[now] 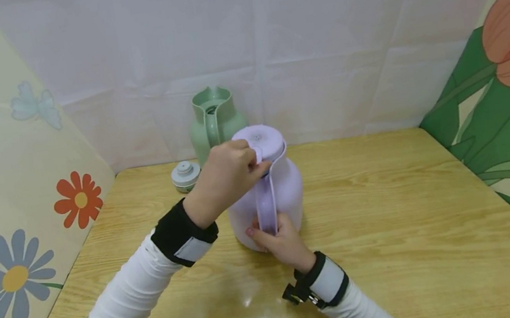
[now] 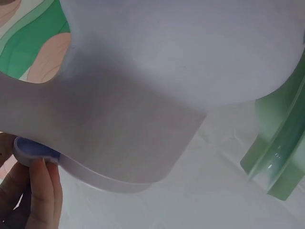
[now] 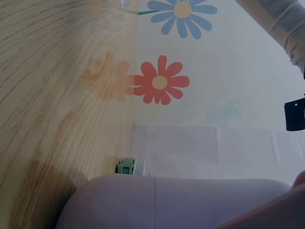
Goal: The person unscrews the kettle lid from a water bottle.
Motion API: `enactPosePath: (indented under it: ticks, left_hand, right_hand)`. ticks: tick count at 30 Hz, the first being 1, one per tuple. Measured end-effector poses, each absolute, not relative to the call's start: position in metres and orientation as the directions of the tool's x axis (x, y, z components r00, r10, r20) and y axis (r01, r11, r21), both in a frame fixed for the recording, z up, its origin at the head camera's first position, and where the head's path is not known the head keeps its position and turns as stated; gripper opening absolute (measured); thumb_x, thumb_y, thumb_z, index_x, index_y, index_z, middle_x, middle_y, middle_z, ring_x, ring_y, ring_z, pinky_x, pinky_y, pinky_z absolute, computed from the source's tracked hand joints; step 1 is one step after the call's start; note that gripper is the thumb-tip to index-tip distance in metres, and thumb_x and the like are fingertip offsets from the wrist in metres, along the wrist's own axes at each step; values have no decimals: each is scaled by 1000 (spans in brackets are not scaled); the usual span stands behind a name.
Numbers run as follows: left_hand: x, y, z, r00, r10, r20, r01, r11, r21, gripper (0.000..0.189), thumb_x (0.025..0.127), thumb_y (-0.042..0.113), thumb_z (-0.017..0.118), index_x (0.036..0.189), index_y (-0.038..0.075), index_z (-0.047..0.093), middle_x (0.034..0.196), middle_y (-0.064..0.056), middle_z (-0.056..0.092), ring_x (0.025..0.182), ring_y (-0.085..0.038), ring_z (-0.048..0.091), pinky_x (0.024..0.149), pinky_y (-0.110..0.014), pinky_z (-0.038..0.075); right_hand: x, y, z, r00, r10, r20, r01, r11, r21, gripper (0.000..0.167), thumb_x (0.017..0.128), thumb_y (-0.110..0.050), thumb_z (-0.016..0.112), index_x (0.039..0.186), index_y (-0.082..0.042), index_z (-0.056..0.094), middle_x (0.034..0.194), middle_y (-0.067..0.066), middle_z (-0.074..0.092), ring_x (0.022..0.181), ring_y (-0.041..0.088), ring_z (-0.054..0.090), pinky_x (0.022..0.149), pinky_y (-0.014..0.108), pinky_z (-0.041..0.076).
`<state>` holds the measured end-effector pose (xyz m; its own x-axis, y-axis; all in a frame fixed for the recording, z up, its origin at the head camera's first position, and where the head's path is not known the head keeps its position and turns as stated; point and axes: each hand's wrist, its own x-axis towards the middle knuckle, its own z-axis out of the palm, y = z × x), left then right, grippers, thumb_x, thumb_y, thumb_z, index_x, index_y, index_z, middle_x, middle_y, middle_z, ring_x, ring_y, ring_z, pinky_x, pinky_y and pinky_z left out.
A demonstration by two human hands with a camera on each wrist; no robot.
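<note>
A lilac thermos jug [image 1: 291,189] stands upright on the table, its round lid [image 1: 264,138] seated in the mouth. My left hand [image 1: 232,170] reaches over from the left and pinches the tab on the handle side of the lid. In the left wrist view, fingers [image 2: 43,191] hold that bluish-lilac tab [image 2: 34,148] beside the jug's pale neck [image 2: 124,138]. Lower down, my right hand [image 1: 289,242] grips the bottom of the jug's handle [image 1: 266,207]. The right wrist view shows mostly the jug's side [image 3: 119,202], with little of the hand.
Behind the lilac jug stands a green thermos jug [image 1: 228,111] without a lid, its mouth uncovered. A grey-green stopper [image 1: 185,175] rests on the wooden table [image 1: 393,226] to the left of it. A white cloth backdrop [image 1: 317,45] and flower-printed side panels enclose the table.
</note>
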<state>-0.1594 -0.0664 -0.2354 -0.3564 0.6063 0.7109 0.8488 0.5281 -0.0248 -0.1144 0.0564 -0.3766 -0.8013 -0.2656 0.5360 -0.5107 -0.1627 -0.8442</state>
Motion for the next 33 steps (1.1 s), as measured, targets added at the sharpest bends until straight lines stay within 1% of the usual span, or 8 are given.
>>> enactPosePath:
  ticks: [5,11,16,20,24,27,30,33]
  left_hand:
    - [-163,-76,-249,-236,508,828,892,452,-24,21,75,16,73,67,1,60,63,-6,56,57,-17,51,53,-26,43]
    - [-163,-88,-271,-237,366,900,919,385,85,25,87,21,58,77,-1,64,69,-9,63,61,-17,55,55,-27,47]
    - [-161,-91,-293,-300,288,909,930,299,212,40,94,31,47,79,-1,65,68,-7,63,59,-14,58,56,-24,49]
    - [-153,-88,-314,-409,275,870,912,160,378,42,94,33,47,82,-4,62,69,-10,64,61,-16,61,57,-24,51]
    - [-142,-79,-330,-579,359,732,779,-22,627,42,95,30,46,99,-10,57,85,-19,63,76,-16,61,65,-26,51]
    - [-136,-70,-338,-654,447,611,621,-145,770,47,97,31,39,111,-13,51,90,-25,61,83,-20,60,73,-32,51]
    - [-132,-57,-346,-649,520,555,498,-262,827,61,99,41,27,115,-15,45,86,-31,58,79,-29,61,72,-44,51]
    - [-130,-45,-352,-627,540,561,436,-354,827,72,97,49,18,112,-17,42,73,-32,55,64,-28,59,59,-44,51]
  right_hand:
    - [-116,58,-376,-782,-283,556,-527,-176,-831,18,85,4,53,69,7,46,51,18,41,43,14,40,38,28,34]
    - [-117,66,-375,-780,-309,545,-541,-105,-834,21,87,-5,59,70,5,51,56,19,49,52,9,49,47,23,43]
    - [-113,83,-367,-747,-243,619,-644,35,-764,26,86,-15,63,87,11,58,75,22,62,72,5,60,63,24,51]
    - [-111,99,-350,-707,-155,690,-707,145,-692,22,84,-7,63,93,13,59,81,23,63,75,6,60,65,22,52]
    - [-113,110,-326,-689,-94,718,-719,204,-664,18,77,10,64,94,13,59,83,23,62,77,6,60,66,20,51]
    - [-117,114,-307,-660,-86,746,-738,256,-624,23,72,14,64,95,14,59,85,22,62,78,6,60,65,19,51]
    - [-123,115,-290,-637,-115,762,-748,332,-575,25,71,11,68,95,12,60,84,19,63,76,7,59,63,17,50]
    - [-129,114,-275,-616,-181,767,-756,410,-510,26,70,7,72,95,9,62,80,14,63,71,11,59,61,18,50]
